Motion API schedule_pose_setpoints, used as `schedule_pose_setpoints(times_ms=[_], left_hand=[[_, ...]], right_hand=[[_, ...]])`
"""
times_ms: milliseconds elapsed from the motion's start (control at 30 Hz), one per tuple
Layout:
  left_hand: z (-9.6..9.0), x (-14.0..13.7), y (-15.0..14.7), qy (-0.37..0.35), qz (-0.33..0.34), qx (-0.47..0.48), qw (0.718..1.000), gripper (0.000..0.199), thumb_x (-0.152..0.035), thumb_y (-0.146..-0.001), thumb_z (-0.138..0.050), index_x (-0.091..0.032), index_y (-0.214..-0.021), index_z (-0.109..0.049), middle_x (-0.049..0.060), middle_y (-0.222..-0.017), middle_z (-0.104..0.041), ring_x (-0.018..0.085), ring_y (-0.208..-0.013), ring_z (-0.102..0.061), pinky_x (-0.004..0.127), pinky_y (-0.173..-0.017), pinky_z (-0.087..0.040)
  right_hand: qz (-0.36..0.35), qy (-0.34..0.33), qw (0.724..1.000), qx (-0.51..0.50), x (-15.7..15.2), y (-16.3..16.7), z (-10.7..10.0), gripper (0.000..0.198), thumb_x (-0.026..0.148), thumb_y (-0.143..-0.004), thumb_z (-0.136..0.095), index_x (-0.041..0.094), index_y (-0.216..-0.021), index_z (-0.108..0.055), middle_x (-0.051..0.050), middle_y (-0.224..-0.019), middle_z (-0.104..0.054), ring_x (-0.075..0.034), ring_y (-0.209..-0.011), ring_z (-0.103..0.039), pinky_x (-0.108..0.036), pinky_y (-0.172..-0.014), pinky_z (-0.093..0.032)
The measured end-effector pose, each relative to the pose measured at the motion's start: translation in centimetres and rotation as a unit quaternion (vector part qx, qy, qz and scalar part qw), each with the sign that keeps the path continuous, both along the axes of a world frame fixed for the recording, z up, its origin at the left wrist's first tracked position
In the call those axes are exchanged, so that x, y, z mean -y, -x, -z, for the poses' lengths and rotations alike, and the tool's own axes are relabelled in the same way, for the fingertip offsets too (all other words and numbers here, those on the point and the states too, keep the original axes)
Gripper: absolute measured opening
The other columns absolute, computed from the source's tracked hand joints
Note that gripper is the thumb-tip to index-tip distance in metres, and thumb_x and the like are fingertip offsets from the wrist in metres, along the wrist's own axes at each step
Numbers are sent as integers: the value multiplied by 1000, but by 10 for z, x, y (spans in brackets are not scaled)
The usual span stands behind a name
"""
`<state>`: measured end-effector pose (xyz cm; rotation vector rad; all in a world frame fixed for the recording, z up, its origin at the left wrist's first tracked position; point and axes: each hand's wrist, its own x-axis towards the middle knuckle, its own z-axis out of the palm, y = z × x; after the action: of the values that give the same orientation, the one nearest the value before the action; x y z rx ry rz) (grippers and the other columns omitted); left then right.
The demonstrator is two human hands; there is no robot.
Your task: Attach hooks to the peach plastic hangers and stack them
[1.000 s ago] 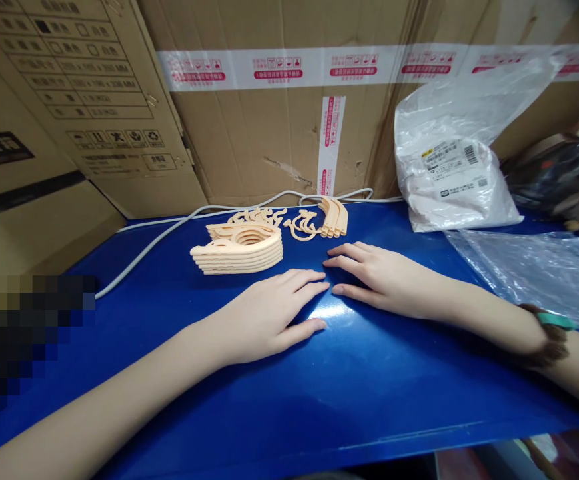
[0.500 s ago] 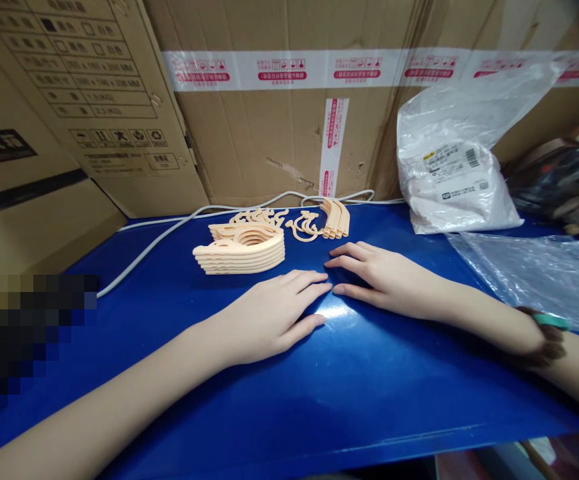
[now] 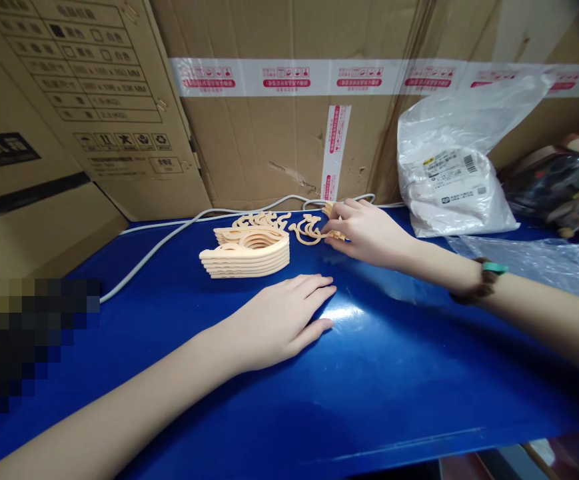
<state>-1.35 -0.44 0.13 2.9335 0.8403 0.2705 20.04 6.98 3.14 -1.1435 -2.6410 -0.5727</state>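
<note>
My left hand [image 3: 282,320] lies flat on the blue tabletop, fingers stretched out, holding nothing. Just beyond it sits a neat stack of beige plastic hanger bodies [image 3: 249,260]. My right hand [image 3: 362,230] reaches over a small bundle of curved beige tube pieces [image 3: 338,235], its fingers bent and apart. The hand covers most of that bundle, and whether a piece is gripped does not show. Left of its fingertips are a few loose beige hooks [image 3: 309,230]. More beige hooks [image 3: 262,219] lie in a heap behind the stack.
Cardboard boxes [image 3: 269,147] stand along the back and left. A white cable [image 3: 159,247] runs behind the beige parts. At the right are a labelled white plastic bag [image 3: 454,190] and a clear plastic sheet [image 3: 534,267]. The blue table's front edge [image 3: 419,448] is nearest me.
My right hand has moved forward and slightly left, from the bare tabletop to the curved tube pieces. My left hand stays resting in the same spot.
</note>
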Motion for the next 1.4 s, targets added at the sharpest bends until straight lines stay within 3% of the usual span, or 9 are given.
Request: schedule_pose_setpoints(times_ms=[367, 800, 933, 1067, 1100, 1167, 1233, 1300, 1400], left_hand=[[1, 0, 2, 3, 2, 6, 1000, 46, -40, -99, -37, -13, -135, -48, 13, -143, -48, 26, -133, -44, 42, -109, -38], [-1, 1, 2, -1, 0, -3, 1000, 47, -40, -100, -36, -12, -136, -47, 11, -143, -49, 24, -132, -44, 38, -111, -37], [-1, 1, 1, 0, 0, -8, 1000, 48, -40, -100, -36, -12, -137, -46, 11, -143, -48, 24, -132, -44, 38, -111, -36], [-1, 1, 2, 0, 3, -3, 1000, 47, -40, -100, -36, -12, -136, -47, 11, -143, -48, 24, -132, -44, 39, -110, -37], [-1, 1, 2, 0, 4, 0, 1000, 46, -39, -100, -36, -12, -136, -47, 11, -143, -48, 24, -132, -44, 39, -110, -36], [-2, 1, 2, 3, 8, 11, 1000, 44, -37, -99, -38, -12, -134, -47, 11, -141, -49, 24, -130, -44, 38, -109, -37], [-3, 2, 1, 16, 2, 32, 999, 38, -36, -99, -40, -13, -128, -51, 11, -133, -55, 24, -123, -50, 37, -103, -40], [-5, 4, -1, 32, -19, 67, 997, 30, -35, -98, -41, -15, -115, -56, 8, -118, -62, 22, -108, -56, 34, -92, -44], [-8, 7, -4, 64, -68, 132, 987, 25, -36, -98, -41, -18, -93, -57, 2, -93, -64, 18, -87, -58, 30, -77, -43]], right_hand=[[56, 22, 997, 51, -22, 15, 2, 25, 23, -86, -50, 13, -85, -73, -16, -92, -66, -30, -94, -54, -39, -77, -34], [33, 105, 987, -119, -34, 15, 9, 21, 26, -86, -56, 15, -86, -73, -10, -87, -69, -26, -90, -58, -37, -81, -36], [39, 165, 954, -246, -40, 16, 12, 28, 34, -87, -54, 12, -89, -72, -6, -76, -69, -19, -70, -60, -30, -66, -41], [36, 210, 909, -359, -32, 12, 8, 33, 38, -89, -50, 11, -97, -68, -8, -88, -71, -17, -77, -63, -28, -69, -45], [29, 225, 892, -391, -27, 10, 6, 32, 39, -88, -52, 12, -96, -68, -7, -91, -71, -16, -80, -63, -28, -72, -46], [2, 294, 821, -490, -13, 5, 3, 27, 41, -81, -62, 16, -88, -67, -4, -88, -70, -16, -80, -62, -29, -76, -46], [-14, 343, 787, -513, 3, -1, 1, 25, 42, -75, -69, 18, -82, -66, -2, -84, -67, -16, -78, -60, -29, -76, -45], [-23, 377, 780, -498, 20, -6, 1, 27, 44, -73, -71, 19, -80, -65, -1, -81, -65, -16, -77, -58, -29, -75, -45], [-28, 397, 811, -429, 41, -11, 4, 28, 45, -79, -67, 18, -82, -65, -1, -77, -62, -15, -72, -55, -28, -68, -42]])
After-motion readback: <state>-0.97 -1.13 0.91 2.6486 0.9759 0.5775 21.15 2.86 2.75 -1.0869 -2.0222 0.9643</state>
